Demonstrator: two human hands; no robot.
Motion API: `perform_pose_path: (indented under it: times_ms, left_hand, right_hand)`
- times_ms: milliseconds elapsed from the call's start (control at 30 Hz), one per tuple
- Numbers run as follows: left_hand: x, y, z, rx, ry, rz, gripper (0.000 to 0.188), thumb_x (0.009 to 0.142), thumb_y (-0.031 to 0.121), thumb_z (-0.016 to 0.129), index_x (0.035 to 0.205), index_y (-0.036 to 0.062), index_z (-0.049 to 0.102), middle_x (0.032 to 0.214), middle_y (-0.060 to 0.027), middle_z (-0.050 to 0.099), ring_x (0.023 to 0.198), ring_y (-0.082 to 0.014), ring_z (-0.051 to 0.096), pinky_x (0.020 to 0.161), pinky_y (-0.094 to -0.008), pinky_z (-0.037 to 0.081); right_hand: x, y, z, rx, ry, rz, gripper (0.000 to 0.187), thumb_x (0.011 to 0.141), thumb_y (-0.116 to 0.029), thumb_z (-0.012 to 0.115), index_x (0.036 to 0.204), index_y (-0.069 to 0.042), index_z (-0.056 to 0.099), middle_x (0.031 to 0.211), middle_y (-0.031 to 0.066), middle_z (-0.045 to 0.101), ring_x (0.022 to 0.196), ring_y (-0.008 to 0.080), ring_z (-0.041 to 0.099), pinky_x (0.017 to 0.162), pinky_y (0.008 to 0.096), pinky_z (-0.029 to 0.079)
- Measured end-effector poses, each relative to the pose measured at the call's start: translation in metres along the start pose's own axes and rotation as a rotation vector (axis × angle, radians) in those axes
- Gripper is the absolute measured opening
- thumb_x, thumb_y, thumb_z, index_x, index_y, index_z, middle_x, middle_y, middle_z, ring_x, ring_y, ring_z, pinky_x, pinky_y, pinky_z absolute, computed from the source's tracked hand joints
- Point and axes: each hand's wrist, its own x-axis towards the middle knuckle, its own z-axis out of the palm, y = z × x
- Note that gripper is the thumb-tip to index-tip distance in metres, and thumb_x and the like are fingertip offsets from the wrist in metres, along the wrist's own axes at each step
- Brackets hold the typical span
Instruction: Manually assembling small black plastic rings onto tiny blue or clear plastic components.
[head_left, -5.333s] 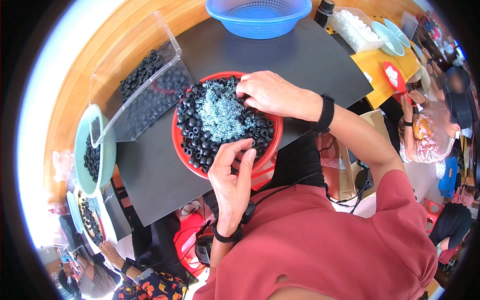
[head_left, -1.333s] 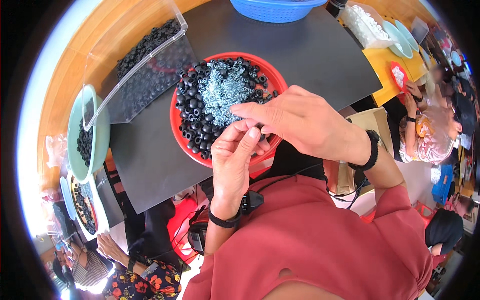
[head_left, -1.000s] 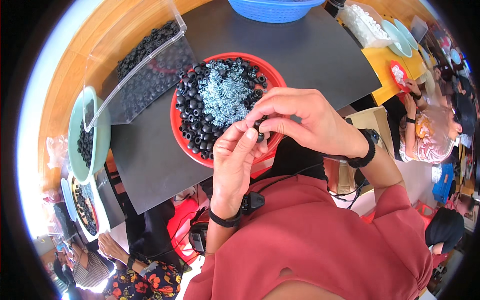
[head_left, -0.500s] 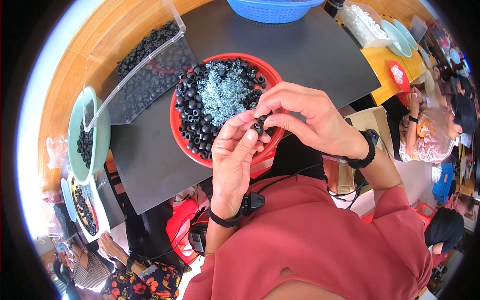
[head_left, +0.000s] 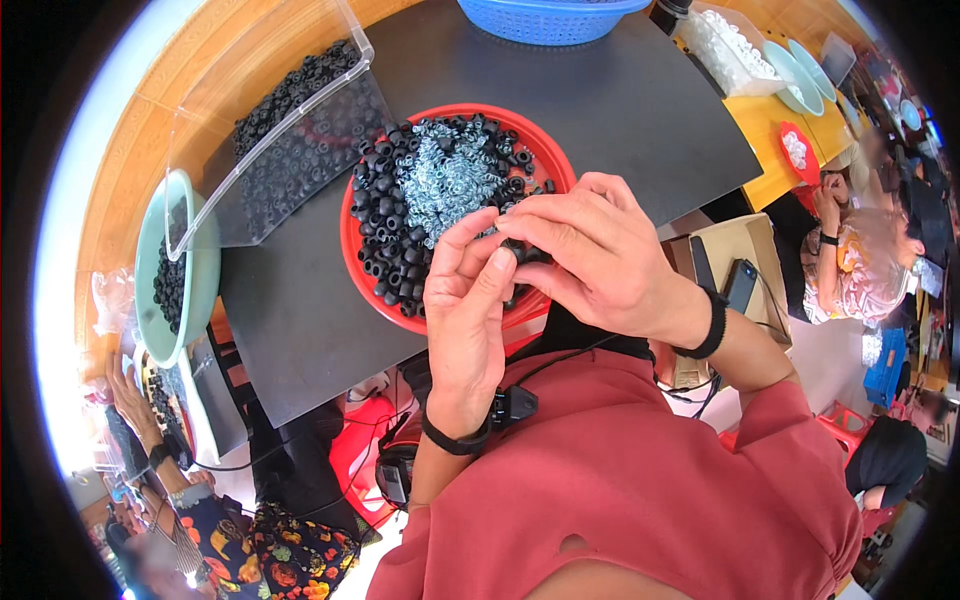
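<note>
1. Head view, on my remote feed: the left hand [head_left: 465, 305] is pinched, thumb against fingers, on a small black part [head_left: 514, 246].
2. Opposite it, the right hand [head_left: 600, 250] has its fingertips bunched over that same part, close to the left ones; I cannot tell how firmly it grips, because its fingers hide the contact.
3. Just beyond both hands I see a red bowl [head_left: 548, 150], its near edge partly behind them; black pieces [head_left: 385, 215] fill it, topped by a heap of pale coiled springs [head_left: 450, 185].
4. Under the bowl, the dark bench [head_left: 650, 110] stretches past the hands.
5. Well left of the left hand, I have a clear box [head_left: 367, 48] and a green basin [head_left: 207, 260], both with black pieces inside.
6. Far ahead of the hands is a blue basket [head_left: 550, 24].
7. Right of the right hand stands an open cardboard box [head_left: 722, 245]; farther right, a co-worker's hands [head_left: 830, 195] are near a red dish [head_left: 806, 165].
</note>
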Motion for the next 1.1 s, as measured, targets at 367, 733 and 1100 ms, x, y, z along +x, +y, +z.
perform_pose_path:
  times_ms: [367, 733, 1100]
  left_hand:
    - [0.001, 0.0, -0.005, 0.105, -0.052, 0.0, 0.024, 0.095, 0.011, 0.059, 0.117, -0.0001, 0.06, 0.101, -0.0026, 0.066, 0.083, -0.005, 0.056, 0.073, -0.02, 0.044]
    - [0.004, 0.0, -0.001, 0.129, 0.028, 0.07, 0.017, 0.095, 0.01, 0.056, 0.107, 0.0, 0.064, 0.091, -0.0012, 0.065, 0.079, -0.0049, 0.055, 0.071, -0.0218, 0.043]
    - [0.007, 0.002, 0.002, 0.174, 0.041, 0.024, 0.021, 0.095, 0.013, 0.06, 0.109, -0.0007, 0.065, 0.088, 0.0002, 0.064, 0.077, -0.0048, 0.053, 0.071, -0.021, 0.043]
  right_hand:
    - [0.003, 0.001, 0.006, -0.223, 0.137, -0.117, 0.04, 0.066, -0.021, 0.076, 0.101, -0.004, 0.066, 0.099, 0.004, 0.063, 0.076, 0.0153, 0.061, 0.084, 0.0407, 0.044]
    - [0.007, -0.001, 0.015, -0.202, 0.096, -0.029, 0.042, 0.064, -0.022, 0.08, 0.101, -0.005, 0.068, 0.1, 0.003, 0.067, 0.08, 0.0163, 0.063, 0.094, 0.0443, 0.039]
    - [0.004, 0.008, 0.02, -0.288, 0.073, -0.143, 0.04, 0.071, -0.021, 0.072, 0.101, 0.005, 0.064, 0.096, 0.011, 0.063, 0.071, 0.0183, 0.06, 0.096, 0.0473, 0.042]
